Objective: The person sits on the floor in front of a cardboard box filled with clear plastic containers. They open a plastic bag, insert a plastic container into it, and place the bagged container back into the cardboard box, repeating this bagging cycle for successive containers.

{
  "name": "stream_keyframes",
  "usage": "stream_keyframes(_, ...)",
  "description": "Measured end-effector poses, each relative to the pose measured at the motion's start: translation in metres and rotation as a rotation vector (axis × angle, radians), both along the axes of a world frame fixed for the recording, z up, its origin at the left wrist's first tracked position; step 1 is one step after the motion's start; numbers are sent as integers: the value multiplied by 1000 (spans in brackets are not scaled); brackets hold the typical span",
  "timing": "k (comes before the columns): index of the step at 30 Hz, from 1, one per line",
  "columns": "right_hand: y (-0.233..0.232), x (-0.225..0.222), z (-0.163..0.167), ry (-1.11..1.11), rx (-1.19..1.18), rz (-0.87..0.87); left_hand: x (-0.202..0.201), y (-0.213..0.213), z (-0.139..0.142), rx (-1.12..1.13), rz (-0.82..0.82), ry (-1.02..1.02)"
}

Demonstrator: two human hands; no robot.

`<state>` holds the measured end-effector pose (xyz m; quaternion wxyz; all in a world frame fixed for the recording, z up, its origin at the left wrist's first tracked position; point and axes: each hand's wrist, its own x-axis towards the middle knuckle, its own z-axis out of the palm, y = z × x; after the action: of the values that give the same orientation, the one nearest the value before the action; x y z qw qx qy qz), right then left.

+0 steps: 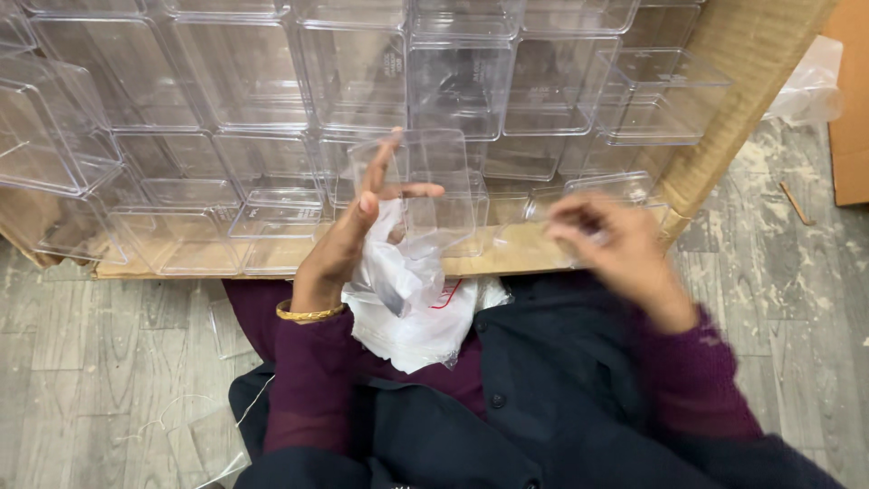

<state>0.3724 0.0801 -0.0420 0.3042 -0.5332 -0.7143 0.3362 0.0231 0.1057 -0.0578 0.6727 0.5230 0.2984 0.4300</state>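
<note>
The left hand [348, 231] holds a clear plastic box [425, 186] at 12 o'clock, fingers [412, 190] spread narrow on its wall, above a white plastic bag [412, 308]. The blurred right hand [611, 244], at 3 o'clock, has curled fingers; its grip cannot be told.

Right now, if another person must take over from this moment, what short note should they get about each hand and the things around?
Left hand: raised, fingers spread, touching a clear plastic box held up with a thin plastic bag; how firm the grip is I cannot tell.
Right hand: blurred, raised beside the box; whether it holds anything I cannot tell.
Things: a pile of white plastic bags lies on the lap. Many clear boxes sit stacked in rows in an open cardboard carton.
Done: boxes in the carton show no bags.
Left: the held box is not inside its bag yet.
</note>
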Motion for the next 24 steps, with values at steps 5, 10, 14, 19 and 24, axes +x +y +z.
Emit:
stream_keyframes(5,38,-3,21,740,-29,-151,23,-3,4,-44,-186,-49)
stream_keyframes(10,39,-48,16,296,108,177,31,-9,7,-187,-219,-169)
stream_keyframes(14,24,-53,30,61,115,326,28,-7,1,-128,-159,-82)
stream_keyframes(19,19,-53,56,-73,234,365,31,-2,-8,-25,-211,-64)
stream_keyframes(24,17,-54,71,-6,296,413,36,4,-7,-97,-230,-7)
